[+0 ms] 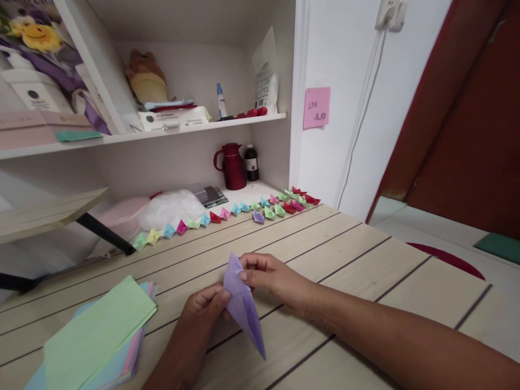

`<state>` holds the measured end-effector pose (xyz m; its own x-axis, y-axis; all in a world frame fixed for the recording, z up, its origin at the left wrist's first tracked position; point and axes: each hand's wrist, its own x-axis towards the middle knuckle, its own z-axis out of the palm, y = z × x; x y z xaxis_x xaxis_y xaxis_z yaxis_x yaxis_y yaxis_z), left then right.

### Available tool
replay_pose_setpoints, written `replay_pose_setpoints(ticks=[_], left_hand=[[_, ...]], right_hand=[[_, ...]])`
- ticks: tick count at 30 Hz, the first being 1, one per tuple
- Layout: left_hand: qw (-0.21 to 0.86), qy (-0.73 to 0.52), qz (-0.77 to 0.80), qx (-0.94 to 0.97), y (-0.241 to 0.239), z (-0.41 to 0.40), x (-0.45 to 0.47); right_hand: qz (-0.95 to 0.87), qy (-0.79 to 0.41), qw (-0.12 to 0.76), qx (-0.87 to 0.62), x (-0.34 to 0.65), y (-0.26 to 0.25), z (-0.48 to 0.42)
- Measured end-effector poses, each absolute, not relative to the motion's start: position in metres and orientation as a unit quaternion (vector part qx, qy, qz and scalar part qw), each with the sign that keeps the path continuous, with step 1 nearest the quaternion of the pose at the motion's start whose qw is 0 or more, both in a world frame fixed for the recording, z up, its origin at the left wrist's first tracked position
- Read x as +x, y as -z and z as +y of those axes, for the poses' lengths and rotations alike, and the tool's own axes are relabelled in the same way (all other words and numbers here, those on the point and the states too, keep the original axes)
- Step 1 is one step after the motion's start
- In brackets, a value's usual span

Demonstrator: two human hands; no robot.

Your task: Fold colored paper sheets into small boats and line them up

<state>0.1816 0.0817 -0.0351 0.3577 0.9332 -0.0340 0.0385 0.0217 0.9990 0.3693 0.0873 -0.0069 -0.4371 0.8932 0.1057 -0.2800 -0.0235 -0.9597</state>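
Note:
A partly folded purple paper (242, 306) stands between my hands above the wooden table (365, 271). My left hand (202, 311) pinches its left side with the thumb on the paper. My right hand (270, 279) pinches its upper edge from the right. A stack of coloured paper sheets (97, 336), light green on top, lies to the left of my left hand.
A row of several small folded paper boats (227, 214) in mixed colours lines the table's far edge. Behind it stand a dark red jug (232, 165), a dark bottle (252, 162) and a plastic bag (170, 210). A shelf (162, 132) above holds boxes and bottles. A pink note (316, 107) is on the wall.

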Motion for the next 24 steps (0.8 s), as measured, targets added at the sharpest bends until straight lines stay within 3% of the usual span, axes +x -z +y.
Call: replay_pose_setpoints(ticks=[13,18,24], left_hand=[[0.509,-0.366,0.484,0.611,0.031,0.077,0.187],[0.5,-0.429,0.471,0.587,0.035,0.074,0.196],[0.381,-0.456,0.523,0.612,0.052,0.081,0.192]], right_hand=[[-0.664,-0.573,0.36,-0.319,0.383,0.022,0.097],[-0.723,-0.406,0.383,-0.407,0.382,0.033,0.102],[-0.756,-0.234,0.348,-0.503,0.379,0.042,0.111]])
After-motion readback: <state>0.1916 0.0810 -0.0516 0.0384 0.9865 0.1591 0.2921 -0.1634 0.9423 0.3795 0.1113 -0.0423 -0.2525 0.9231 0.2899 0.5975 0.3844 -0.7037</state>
